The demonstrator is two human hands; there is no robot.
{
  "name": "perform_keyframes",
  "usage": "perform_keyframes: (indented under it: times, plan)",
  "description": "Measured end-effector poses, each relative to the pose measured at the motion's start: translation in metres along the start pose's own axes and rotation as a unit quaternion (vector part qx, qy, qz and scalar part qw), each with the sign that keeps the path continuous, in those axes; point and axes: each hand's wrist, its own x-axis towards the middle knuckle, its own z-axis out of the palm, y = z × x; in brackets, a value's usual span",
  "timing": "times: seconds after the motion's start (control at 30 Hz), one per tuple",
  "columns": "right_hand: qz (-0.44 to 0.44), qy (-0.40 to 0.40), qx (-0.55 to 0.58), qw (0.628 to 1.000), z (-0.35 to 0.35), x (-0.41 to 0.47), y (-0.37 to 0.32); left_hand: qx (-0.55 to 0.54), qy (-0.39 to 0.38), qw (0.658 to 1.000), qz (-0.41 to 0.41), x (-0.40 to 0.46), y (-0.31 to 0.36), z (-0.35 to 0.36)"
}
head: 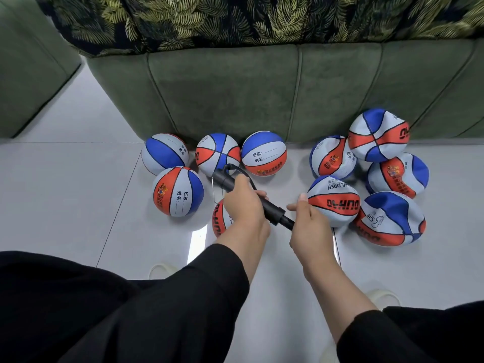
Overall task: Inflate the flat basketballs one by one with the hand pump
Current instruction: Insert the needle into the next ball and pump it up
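Hand pump [246, 193] long axis 10-to-4 o'clock. Left hand [242, 203] grips barrel; right hand [309, 226] grips handle end. Ball [218, 218] under left hand, partly hidden.

Green velvet sofa [235, 95] w/ stitched panels runs across beyond both hands; leaf-print fabric [235, 19] draped on top of it; second green upholstered piece [28, 74] far left of the hands; pale grey floor tiles [65, 192] underneath; light slippers [159, 269] nearer than the hands, by black trouser legs [78, 310].
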Motion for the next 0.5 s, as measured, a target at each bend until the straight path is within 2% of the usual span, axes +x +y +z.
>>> perform_keyframes:
  times: [0.23,0.37,0.5]
  plan:
    - [-0.003,-0.006,0.025,1.000,0.007,-0.001,-0.001,0.011,-0.009,1.000,0.007,-0.008,-0.006,0.003]
    - [-0.014,-0.011,0.010,1.000,0.004,0.000,0.001,0.025,0.000,1.000,0.008,0.005,0.007,0.001]
    - [0.012,-0.014,0.016,1.000,-0.010,0.003,0.010,0.011,0.019,1.000,0.011,0.028,0.030,-0.008]
